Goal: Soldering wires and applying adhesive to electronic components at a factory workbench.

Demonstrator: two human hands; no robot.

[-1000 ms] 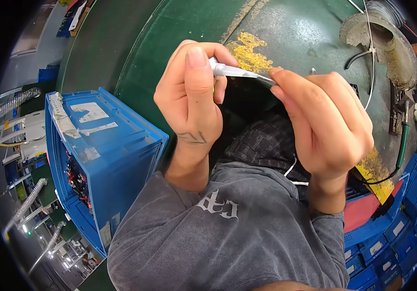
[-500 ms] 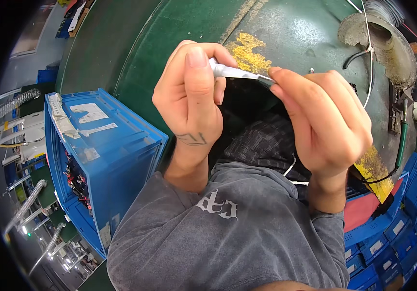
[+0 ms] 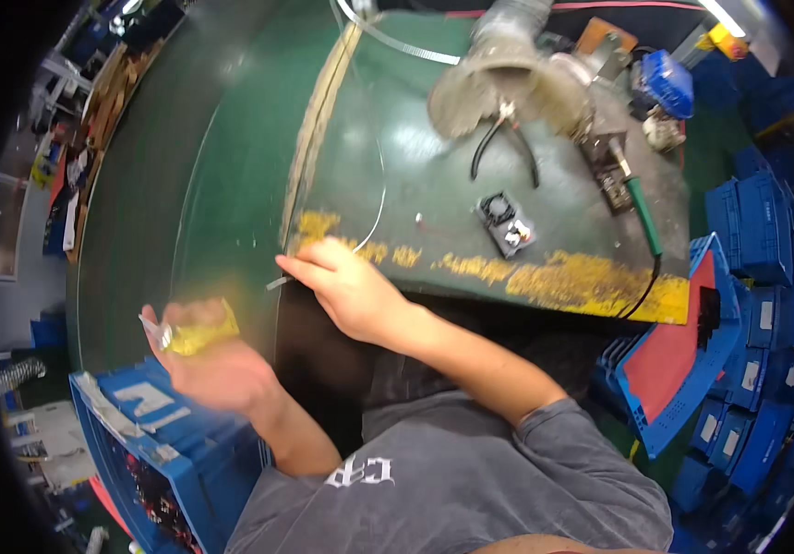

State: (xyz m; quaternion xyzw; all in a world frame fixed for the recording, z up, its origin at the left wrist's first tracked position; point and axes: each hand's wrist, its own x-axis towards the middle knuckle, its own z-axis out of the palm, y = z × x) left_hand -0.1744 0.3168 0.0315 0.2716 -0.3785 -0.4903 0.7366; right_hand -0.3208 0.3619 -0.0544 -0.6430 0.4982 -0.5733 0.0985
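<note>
- Yellow bottle (image 3: 208,331) and pale strip (image 3: 277,283): step looks like handling both, held apart; next move probably calls for a steady pinch on the strip.
- Left hand (image 3: 217,374): grasping bottle left of the table's (image 3: 443,189) near-left corner; fingers look half curled, blur hides how tight.
- Right hand (image 3: 355,294): fingertips closed on strip, right by that corner.

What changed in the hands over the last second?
Hands separated: the left hand swung left towards the blue crate, and the yellow container it carries is now more exposed, though blurred. The right hand moved left across the bench edge. The view shifted too.
Unchanged: pale strip in the right fingers; soldering iron on the bench.
</note>
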